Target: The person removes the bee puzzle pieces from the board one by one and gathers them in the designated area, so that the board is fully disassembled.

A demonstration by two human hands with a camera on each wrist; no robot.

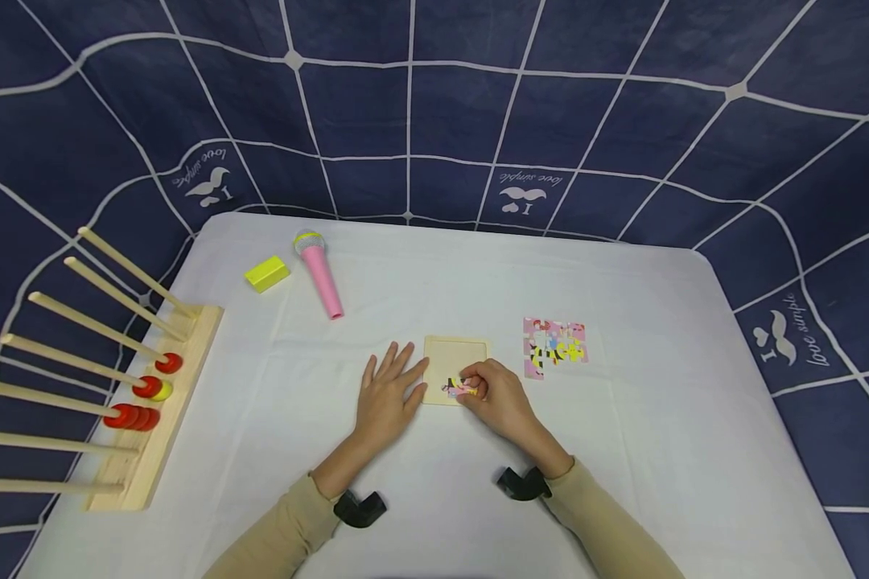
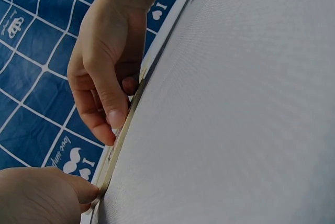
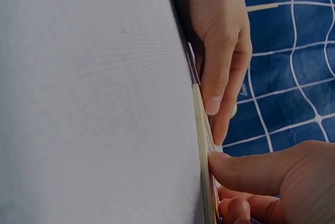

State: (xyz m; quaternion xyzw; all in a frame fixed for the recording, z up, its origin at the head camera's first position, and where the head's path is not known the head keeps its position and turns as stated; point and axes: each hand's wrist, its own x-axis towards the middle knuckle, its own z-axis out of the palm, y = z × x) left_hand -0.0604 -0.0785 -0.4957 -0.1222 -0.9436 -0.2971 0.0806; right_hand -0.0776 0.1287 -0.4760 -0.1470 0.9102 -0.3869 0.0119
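Note:
A shallow wooden puzzle tray (image 1: pixel 449 351) lies flat in the middle of the white table. My left hand (image 1: pixel 389 400) rests beside it with fingers spread, thumb and index fingertip at its left edge. Over the tray's lower right part, my right hand (image 1: pixel 503 400) pinches a small colourful puzzle piece (image 1: pixel 469 389) between thumb and curled fingers, which partly hide it. Printed pieces (image 1: pixel 452 388) show in the tray's lower part. In the right wrist view, the right thumb (image 3: pixel 222 169) presses close over the tray's edge (image 3: pixel 201 145).
To the right of the tray lies a partly joined group of pink and yellow puzzle pieces (image 1: pixel 553 344). A pink toy microphone (image 1: pixel 321 277) and a yellow block (image 1: pixel 267 274) lie at the back left. A wooden peg rack (image 1: pixel 181 394) with red and yellow rings stands along the left edge.

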